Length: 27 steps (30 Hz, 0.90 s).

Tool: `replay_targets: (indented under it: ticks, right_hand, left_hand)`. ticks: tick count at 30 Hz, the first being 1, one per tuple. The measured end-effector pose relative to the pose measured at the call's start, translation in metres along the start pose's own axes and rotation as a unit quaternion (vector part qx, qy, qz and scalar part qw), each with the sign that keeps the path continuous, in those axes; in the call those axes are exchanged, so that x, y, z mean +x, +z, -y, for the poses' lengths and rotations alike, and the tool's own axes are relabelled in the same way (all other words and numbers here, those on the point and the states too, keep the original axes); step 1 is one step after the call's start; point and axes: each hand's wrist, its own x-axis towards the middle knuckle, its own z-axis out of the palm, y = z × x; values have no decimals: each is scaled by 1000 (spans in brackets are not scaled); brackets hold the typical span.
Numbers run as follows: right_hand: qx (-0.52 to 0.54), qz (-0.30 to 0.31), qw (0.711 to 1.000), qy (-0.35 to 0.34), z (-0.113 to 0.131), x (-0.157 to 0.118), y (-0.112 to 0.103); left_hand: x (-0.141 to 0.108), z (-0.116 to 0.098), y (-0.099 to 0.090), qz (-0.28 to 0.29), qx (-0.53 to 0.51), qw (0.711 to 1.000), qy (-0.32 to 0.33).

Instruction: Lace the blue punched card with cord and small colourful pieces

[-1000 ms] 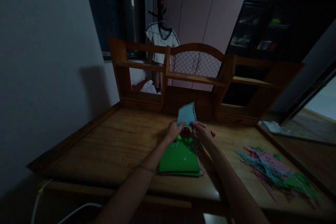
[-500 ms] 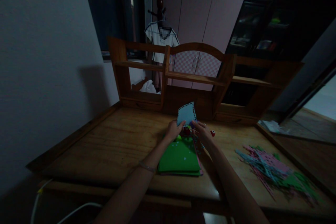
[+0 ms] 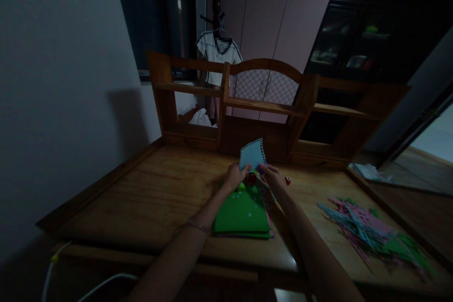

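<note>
Clock centre: green stack (image 3: 240, 221), top flecked pale, pink at the 4 o'clock edge. At 12 o'clock I see a sheet (image 3: 252, 155), plain light blue with a dark-dotted border, and a small purple item (image 3: 260, 169) at its 5 o'clock corner. At 3 o'clock, a strip pile (image 3: 348, 222): pink, light blue and green, the pink piece (image 3: 372, 219) dark-spotted. Counter (image 3: 155, 188): yellow-brown wood grain. Beyond, a wardrobe (image 3: 265, 14): pale pink, lower doors (image 3: 249, 83) checked pink and white.

passage: tabletop (image 3: 141, 193) left | obstacles: shelf (image 3: 272, 134) ahead, green sheets (image 3: 240, 217) centre, strip pile (image 3: 371, 226) right
</note>
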Motion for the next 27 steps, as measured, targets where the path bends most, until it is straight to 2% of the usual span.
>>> replay_targets:
  ticks: [4,12,20,27]
  right_hand:
    - [-13,-2,1000,0,2,-2,0]
    - [-40,-2,998,-41,2,0,-4]
    - [-66,-1,998,-22,5,1,-3]
    - [-51,6,998,-25,-3,1,0]
  left_hand:
    - [1,2,1,-1,3,1000,1]
    - [0,2,5,15,-21,1000,-17]
    - [1,5,9,-4,-67,998,-19]
    - [2,6,5,-43,-50,997,-27]
